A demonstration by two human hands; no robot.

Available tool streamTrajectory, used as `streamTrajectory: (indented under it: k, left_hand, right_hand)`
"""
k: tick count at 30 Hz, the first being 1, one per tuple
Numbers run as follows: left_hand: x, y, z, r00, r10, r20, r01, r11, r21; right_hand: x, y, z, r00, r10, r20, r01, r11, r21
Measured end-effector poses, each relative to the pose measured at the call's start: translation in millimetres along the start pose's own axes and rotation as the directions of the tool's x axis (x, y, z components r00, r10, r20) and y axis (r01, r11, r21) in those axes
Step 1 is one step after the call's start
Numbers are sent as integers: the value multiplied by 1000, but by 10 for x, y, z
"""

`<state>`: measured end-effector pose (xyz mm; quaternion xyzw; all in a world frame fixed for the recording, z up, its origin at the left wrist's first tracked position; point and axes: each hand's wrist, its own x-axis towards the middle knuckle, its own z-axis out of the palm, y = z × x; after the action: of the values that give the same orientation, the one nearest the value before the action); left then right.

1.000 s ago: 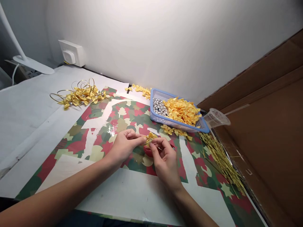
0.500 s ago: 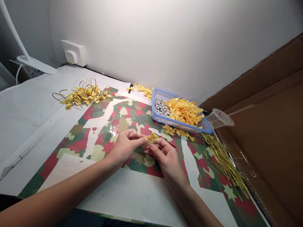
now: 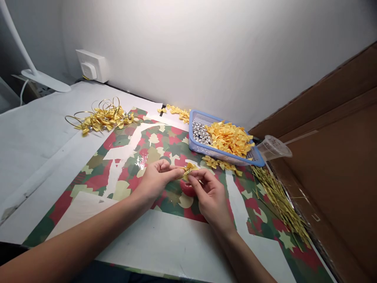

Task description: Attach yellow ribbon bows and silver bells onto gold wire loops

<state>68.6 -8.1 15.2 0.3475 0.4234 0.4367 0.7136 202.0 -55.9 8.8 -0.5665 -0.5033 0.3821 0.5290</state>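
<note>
Between my two hands, above the middle of the patterned table covering, is a yellow ribbon bow (image 3: 192, 167) with gold twist wire (image 3: 186, 172) at it. My left hand (image 3: 160, 177) pinches the bow's left side and the wire between thumb and forefinger. From the other side, the thumb and forefinger of my right hand (image 3: 207, 188) close on the right part of the same bow. My fingers partly hide the bow and wire. Just beyond my right hand lie loose yellow bows (image 3: 219, 162) along the basket's near side.
A blue basket (image 3: 193, 147) holds yellow bows (image 3: 231, 137) and silver bells (image 3: 200, 133). Gold wire strips (image 3: 279, 200) lie at the right, near a clear plastic cup (image 3: 272, 147) and cardboard (image 3: 332, 169). Bows with wire loops (image 3: 103, 118) are piled at the left. A white lamp (image 3: 44, 80) stands behind.
The right hand's fingers have shifted on the bow and its wrist has turned slightly. A dark red thing at the right fingers no longer shows. The left hand has barely moved.
</note>
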Motion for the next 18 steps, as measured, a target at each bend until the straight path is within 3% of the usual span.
streamTrajectory:
  k: [7,18]
  left_hand:
    - [-18,58,12,994,-82,74,81,997,19]
    - [12,-17,-28,995,-39,95,38,999,16]
  right_hand:
    - [12,37,-39,995,-98,15,99,993,-62]
    - [-28,0,-15,999,-40,3,40,997,-60]
